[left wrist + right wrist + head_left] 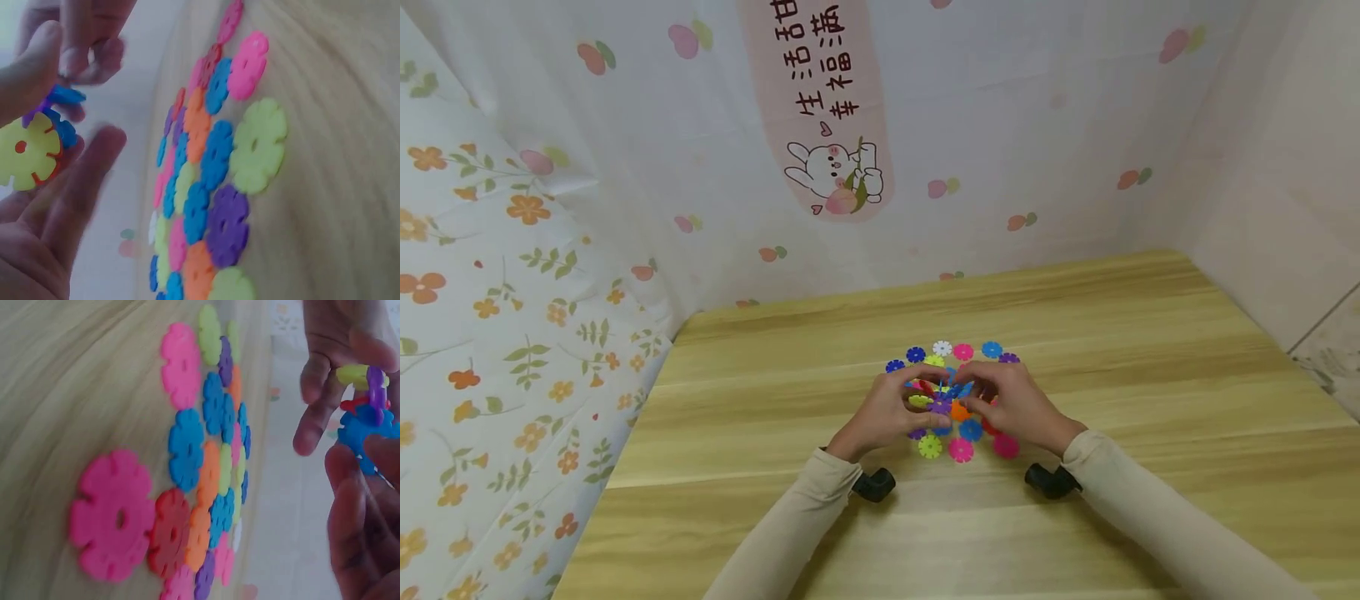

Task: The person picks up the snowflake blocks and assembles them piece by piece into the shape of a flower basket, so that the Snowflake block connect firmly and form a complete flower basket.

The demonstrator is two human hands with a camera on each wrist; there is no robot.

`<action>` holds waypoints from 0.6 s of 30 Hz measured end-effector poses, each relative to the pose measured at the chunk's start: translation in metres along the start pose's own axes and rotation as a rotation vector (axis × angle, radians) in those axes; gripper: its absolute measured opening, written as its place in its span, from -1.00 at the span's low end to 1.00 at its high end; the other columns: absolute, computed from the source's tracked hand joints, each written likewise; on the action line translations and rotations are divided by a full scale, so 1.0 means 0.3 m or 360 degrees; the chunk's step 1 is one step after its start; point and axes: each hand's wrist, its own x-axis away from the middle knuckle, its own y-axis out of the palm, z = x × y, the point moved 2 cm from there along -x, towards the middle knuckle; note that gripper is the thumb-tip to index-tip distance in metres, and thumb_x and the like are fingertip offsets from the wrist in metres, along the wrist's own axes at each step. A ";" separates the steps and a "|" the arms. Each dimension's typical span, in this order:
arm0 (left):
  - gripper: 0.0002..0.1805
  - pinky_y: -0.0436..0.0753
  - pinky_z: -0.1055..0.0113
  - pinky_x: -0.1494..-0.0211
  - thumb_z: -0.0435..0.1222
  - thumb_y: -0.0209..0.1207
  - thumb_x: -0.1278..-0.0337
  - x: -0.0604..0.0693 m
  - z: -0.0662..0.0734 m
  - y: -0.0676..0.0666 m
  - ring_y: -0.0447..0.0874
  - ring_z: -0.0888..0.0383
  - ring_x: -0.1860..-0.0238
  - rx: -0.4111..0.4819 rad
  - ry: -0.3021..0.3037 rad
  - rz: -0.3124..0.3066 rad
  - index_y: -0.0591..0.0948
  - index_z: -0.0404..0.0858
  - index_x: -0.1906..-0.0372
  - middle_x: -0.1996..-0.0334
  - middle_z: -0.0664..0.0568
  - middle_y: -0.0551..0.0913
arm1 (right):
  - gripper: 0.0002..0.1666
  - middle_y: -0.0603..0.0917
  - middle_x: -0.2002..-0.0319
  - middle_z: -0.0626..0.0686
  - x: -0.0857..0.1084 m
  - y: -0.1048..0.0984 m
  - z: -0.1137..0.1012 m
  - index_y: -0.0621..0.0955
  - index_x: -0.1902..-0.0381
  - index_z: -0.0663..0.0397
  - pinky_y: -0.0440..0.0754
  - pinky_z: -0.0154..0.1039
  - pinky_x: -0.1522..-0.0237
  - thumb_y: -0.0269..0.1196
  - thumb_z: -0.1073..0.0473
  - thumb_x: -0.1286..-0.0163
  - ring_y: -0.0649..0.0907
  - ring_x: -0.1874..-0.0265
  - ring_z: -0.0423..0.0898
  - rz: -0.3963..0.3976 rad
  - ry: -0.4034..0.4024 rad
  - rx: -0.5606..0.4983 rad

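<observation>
Both hands meet over the spread of discs on the table, with a small cluster of joined snowflake discs [939,405] between them. My left hand [880,415] holds the cluster; its yellow disc [25,153] lies between thumb and fingers in the left wrist view. From the other side my right hand [1024,407] pinches a blue disc [362,434] of the cluster. A purple disc [377,394] and a partly hidden red disc [355,404] also belong to it. Fingers cover part of the cluster, so how every disc slots together is hidden.
Loose notched discs lie flat beneath and around the hands, among them a pink disc [115,515], a purple disc [227,225] and a white disc [942,347]. They rest on a wood-grain table [760,433]. A printed cloth [1000,142] hangs behind its far edge.
</observation>
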 end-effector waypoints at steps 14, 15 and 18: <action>-0.53 0.58 0.30 0.08 -0.36 0.39 0.11 0.014 0.093 -0.032 0.59 0.12 0.20 -0.0202 -0.0030 0.0129 0.44 -0.31 0.06 0.10 -0.06 0.57 | -0.65 0.46 0.60 -0.16 0.096 -0.007 0.025 0.53 0.45 0.01 0.44 -0.36 0.58 0.51 0.14 0.09 0.41 0.61 -0.21 -0.0427 0.0418 0.0654; -0.53 0.58 0.30 0.08 -0.37 0.39 0.11 0.013 0.093 -0.030 0.59 0.11 0.20 -0.0198 -0.0015 0.0129 0.43 -0.32 0.06 0.09 -0.09 0.58 | -0.63 0.46 0.60 -0.14 0.102 -0.003 0.022 0.52 0.44 0.01 0.42 -0.35 0.59 0.52 0.13 0.10 0.40 0.62 -0.20 -0.0430 0.0452 0.0670; -0.47 0.57 0.33 0.08 -0.37 0.39 0.10 0.006 0.061 -0.018 0.59 0.16 0.20 -0.0192 0.0006 0.0115 0.42 -0.23 -0.03 0.06 -0.04 0.57 | -0.57 0.45 0.59 -0.12 0.116 0.011 0.016 0.51 0.44 0.02 0.40 -0.33 0.60 0.55 0.13 0.16 0.40 0.62 -0.18 -0.0408 0.0503 0.0717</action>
